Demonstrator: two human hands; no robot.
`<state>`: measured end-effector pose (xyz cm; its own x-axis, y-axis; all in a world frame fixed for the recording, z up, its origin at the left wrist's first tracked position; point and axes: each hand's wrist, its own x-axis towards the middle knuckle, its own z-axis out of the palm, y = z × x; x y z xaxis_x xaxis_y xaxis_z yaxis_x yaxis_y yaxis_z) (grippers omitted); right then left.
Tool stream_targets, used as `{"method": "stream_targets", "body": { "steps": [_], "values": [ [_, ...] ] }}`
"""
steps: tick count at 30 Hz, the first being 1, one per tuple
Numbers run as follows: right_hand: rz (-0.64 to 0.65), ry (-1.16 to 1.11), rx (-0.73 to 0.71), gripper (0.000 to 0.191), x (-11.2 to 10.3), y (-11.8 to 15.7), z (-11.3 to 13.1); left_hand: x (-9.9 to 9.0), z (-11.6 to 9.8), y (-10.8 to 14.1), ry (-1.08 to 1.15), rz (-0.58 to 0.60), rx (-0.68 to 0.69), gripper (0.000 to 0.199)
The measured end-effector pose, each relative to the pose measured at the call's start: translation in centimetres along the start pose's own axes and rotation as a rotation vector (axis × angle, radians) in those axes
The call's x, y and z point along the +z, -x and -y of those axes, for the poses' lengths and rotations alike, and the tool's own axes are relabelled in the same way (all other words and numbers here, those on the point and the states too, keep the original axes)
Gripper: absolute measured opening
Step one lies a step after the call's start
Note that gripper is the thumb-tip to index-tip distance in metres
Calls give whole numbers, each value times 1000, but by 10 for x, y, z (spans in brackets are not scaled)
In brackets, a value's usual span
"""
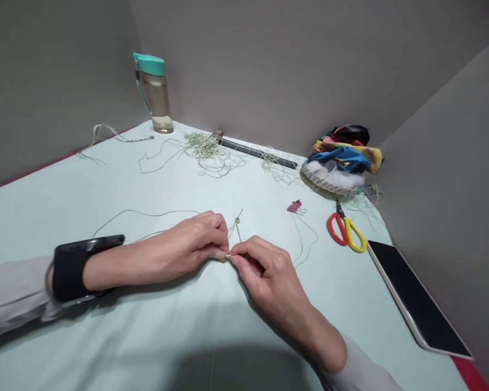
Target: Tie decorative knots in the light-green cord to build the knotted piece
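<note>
Close together over the middle of the table, my two hands pinch the same small piece of pale green cord (228, 257). My left hand (199, 237), with a black band and device on the wrist, has thumb and fingers pressed together on its left end. Thumb and index finger of my right hand (269, 267) grip it from the right. Just beyond the fingertips lies a small knot (237, 220) with short strands leading from it toward my hands. A long thin cord (146, 213) runs out to the left behind my left hand. The finer detail between the fingertips is hidden.
Red-and-yellow scissors (346, 231), a maroon binder clip (295, 206) and a tablet (415, 296) lie to the right. Farther back are a bottle (157, 100), tangled thread (206, 146), a dark rod (258, 153), a braided cord (136, 139) and a basket (330, 187) holding cloth.
</note>
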<state>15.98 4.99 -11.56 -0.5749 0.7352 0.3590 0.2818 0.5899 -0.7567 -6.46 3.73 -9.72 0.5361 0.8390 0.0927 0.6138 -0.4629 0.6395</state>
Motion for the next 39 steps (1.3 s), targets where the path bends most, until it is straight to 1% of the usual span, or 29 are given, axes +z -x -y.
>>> {"method": "stream_targets", "body": {
  "steps": [4, 9, 15, 21, 28, 34, 39],
  "values": [
    [6, 1, -15, 9, 2, 0, 0, 0, -2, 0, 16, 41, -27, 26],
    [-6, -12, -34, 11, 5, 0, -2, -1, -1, 0, 39, 66, -30, 26],
    [-14, -12, -11, 13, 3, -1, -2, -1, 2, 0, 46, 71, -14, 24],
    [-18, 12, 15, 14, 1, -2, -1, -1, -2, -3, 39, 36, 10, 23],
    [-14, 29, 39, 14, 2, -1, 0, 1, 0, -1, 30, -6, 61, 22],
    [-2, 18, 62, 15, 2, -2, 0, 4, -3, 0, -26, -60, 104, 21],
    [38, 0, 78, 18, 1, -2, 1, 5, -1, -1, -93, -117, 161, 24]
  ]
}}
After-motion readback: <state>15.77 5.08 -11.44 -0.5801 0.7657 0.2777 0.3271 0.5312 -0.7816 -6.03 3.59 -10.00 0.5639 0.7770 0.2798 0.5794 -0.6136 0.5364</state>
